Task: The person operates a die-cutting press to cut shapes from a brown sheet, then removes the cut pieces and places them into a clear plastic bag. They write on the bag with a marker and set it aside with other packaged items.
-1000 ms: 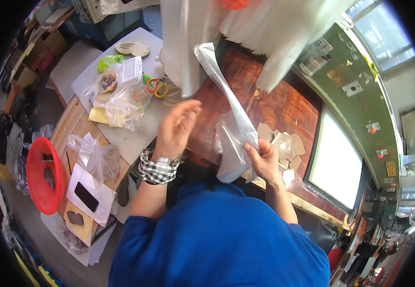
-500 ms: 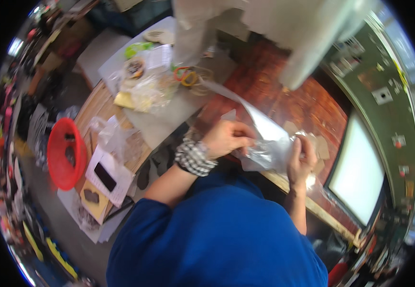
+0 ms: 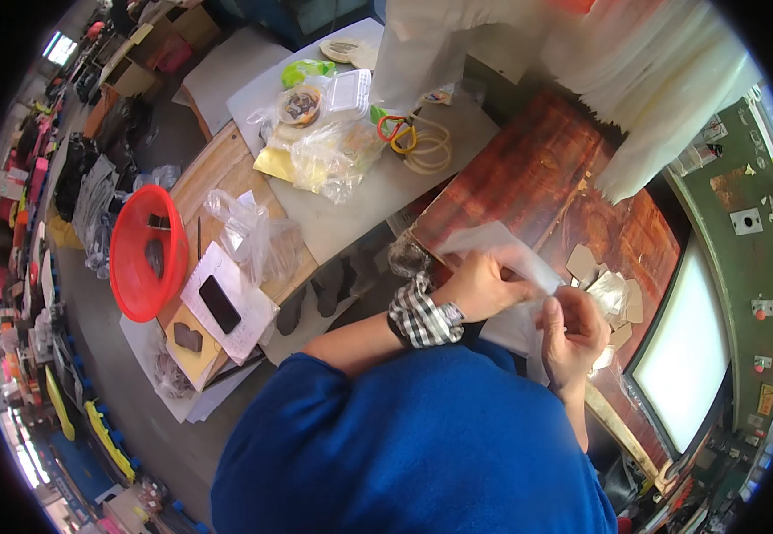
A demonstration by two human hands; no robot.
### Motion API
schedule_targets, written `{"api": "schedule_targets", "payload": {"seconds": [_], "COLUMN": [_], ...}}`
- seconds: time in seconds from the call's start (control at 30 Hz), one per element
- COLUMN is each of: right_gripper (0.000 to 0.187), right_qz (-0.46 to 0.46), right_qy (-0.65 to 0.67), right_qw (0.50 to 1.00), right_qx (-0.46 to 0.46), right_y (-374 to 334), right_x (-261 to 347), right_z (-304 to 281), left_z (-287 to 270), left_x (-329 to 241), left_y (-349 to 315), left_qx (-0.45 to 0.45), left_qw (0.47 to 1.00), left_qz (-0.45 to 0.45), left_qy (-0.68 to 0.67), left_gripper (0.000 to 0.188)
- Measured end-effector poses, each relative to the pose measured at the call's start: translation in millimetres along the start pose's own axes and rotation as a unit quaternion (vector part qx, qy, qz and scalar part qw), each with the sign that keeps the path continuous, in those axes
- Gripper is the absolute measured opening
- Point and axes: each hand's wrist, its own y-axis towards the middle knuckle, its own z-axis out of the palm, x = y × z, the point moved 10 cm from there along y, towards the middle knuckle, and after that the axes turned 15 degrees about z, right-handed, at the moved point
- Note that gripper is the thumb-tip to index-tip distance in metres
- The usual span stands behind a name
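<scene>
Left hand [image 3: 480,289], free in air a second ago, now joins right hand [image 3: 575,331] at plastic bag [image 3: 502,242]. Hands close together, each pinching bag between thumb and fingers. Bag, hanging long then, now gathered short, held over near edge of red-brown table [image 3: 529,160], toward its left corner. My judgement: work now two-handed; whether bag's mouth is parted, cannot tell. Cardboard pieces [image 3: 581,262] lie beyond right hand, near same edge.

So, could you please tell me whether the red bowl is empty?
Not empty: the red bowl has dark pieces showing inside, against its bare inner wall; what they are, I cannot tell.
</scene>
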Motion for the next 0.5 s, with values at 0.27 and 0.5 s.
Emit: {"api": "schedule_targets", "payload": {"seconds": [0.27, 0.5], "right_gripper": [0.047, 0.01], "right_qz": [-0.162, -0.082], "right_qy": [-0.129, 0.036], "right_qw": [0.978, 0.993], "right_qx": [-0.013, -0.074], "right_y": [-5.0, -4.1], "right_x": [20.9, -6.2], "right_z": [5.6, -28.9], "left_z": [18.2, 43.2], "left_x": [6.8, -10.2], "left_y": [-2.2, 3.2], "left_qx": [0.006, 0.067], "left_qw": [0.998, 0.995], "left_qz": [0.031, 0.046], "left_qy": [-0.045, -0.051], "left_gripper": [0.032, 0.037]}}
